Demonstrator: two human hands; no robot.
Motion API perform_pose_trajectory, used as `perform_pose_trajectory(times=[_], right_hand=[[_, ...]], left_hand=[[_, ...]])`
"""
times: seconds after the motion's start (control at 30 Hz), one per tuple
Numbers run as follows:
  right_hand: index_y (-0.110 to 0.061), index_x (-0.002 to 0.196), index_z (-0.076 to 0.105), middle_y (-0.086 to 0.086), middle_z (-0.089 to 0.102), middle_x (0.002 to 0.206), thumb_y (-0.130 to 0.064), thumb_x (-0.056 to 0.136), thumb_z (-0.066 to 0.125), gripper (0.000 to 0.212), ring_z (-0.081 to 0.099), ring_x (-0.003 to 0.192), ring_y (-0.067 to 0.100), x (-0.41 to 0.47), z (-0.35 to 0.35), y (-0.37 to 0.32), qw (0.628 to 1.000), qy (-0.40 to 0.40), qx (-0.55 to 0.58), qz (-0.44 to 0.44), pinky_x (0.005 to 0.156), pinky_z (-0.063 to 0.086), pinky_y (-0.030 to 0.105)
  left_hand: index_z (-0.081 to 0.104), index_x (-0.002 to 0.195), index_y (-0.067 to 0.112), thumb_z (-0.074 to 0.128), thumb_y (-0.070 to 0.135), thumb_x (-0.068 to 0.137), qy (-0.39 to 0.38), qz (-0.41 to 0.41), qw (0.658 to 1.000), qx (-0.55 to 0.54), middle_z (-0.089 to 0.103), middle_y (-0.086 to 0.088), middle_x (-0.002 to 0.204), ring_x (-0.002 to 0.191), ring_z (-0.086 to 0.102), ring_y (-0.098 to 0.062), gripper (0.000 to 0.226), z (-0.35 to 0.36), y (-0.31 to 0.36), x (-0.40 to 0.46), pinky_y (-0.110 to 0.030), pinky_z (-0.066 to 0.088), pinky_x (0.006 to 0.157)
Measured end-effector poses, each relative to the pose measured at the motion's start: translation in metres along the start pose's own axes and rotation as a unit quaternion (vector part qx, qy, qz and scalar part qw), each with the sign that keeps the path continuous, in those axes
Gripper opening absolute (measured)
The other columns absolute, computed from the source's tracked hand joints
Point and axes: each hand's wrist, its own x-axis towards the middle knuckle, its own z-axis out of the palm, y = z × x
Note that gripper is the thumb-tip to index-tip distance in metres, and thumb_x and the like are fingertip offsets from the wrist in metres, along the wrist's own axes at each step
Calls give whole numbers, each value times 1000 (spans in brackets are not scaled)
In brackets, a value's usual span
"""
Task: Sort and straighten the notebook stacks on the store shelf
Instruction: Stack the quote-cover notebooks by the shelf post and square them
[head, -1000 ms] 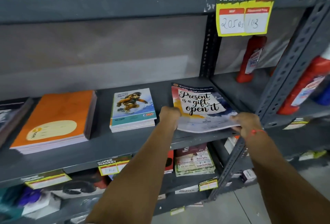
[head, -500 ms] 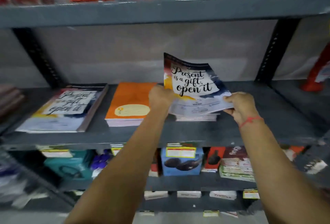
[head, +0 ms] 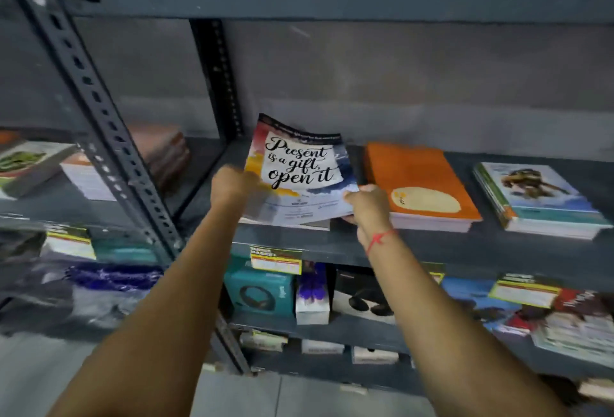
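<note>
Tilted "Present is a gift" notebook (head: 299, 177), watercolour cover.

"Present is a gift, open it" on notebook cover (head: 300, 174) (script lettering)

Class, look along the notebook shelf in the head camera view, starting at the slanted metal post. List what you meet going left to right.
slanted post → left hand → "Present is a gift" notebook → right hand → orange notebook stack → stack with the cartoon-figure cover
</note>
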Motion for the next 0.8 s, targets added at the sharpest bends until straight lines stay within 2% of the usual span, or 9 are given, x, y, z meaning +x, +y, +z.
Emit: perform_pose_trajectory(times=[0.07,0.13,0.2,0.33,0.4,0.47,0.57,0.63,0.8], right_hand=[[-4,81,59,16,56,84,-3,80,61,3,58,64,31,-1,22,6,999,14,-34,-13,58,45,34],[-2,84,58,12,54,79,-7,80,62,7,50,61,22,2,35,15,997,30,-62,-26,56,39,30],[-7,75,53,4,52,71,-11,82,62,12,47,62,16,2,41,25,994,45,-97,-32,51,35,23],[-9,81,56,1,55,73,-28,82,63,21,51,69,19,2,35,45,979,49,-188,-67,54,34,25],[-10,87,58,2,59,82,-34,83,61,24,54,76,20,3,29,49,974,56,-200,-85,65,36,25],[-13,93,56,1,59,89,-37,88,54,25,54,82,18,3,20,52,976,78,-175,-108,64,36,23],[-17,110,56,2,61,109,-39,93,45,30,55,100,18,-9,4,66,985,85,-99,-114,77,43,25],[-23,131,49,-6,53,129,-47,91,42,47,47,115,10,-15,-2,80,990,43,-75,-116,93,38,27],[-41,144,19,-32,26,136,-69,70,44,83,28,128,-3,-13,-9,89,973,-143,-129,-124,103,28,24]], left_hand=[[56,70,0,50,4,77,-15,-4,1000,1,53,-20,73,73,50,-34,10,-10,-15,15,-33,36,64],[42,53,6,49,1,77,-30,-5,999,-10,45,-13,58,69,44,-29,25,-10,-26,30,-32,33,62],[44,52,12,50,1,77,-51,2,998,-26,51,-13,62,73,52,-33,28,-7,-36,38,-33,39,65],[65,94,9,52,11,83,-106,0,994,5,65,-20,105,101,59,-37,17,5,-60,47,-44,49,91],[62,101,9,53,17,86,-100,-12,995,-18,64,-19,107,102,58,-35,20,9,-70,47,-36,47,86],[52,124,7,53,25,88,-84,-20,991,-105,59,-14,114,106,54,-28,40,9,-80,42,-29,42,79],[40,135,13,50,34,90,-102,8,963,-249,42,-6,143,129,41,-21,51,7,-107,26,-31,32,104],[37,137,15,47,34,91,-118,1,947,-300,39,-7,146,132,38,-19,51,8,-121,17,-30,28,106],[37,137,16,38,27,95,-130,-9,920,-370,41,4,141,124,38,-7,43,10,-115,8,-23,27,103]])
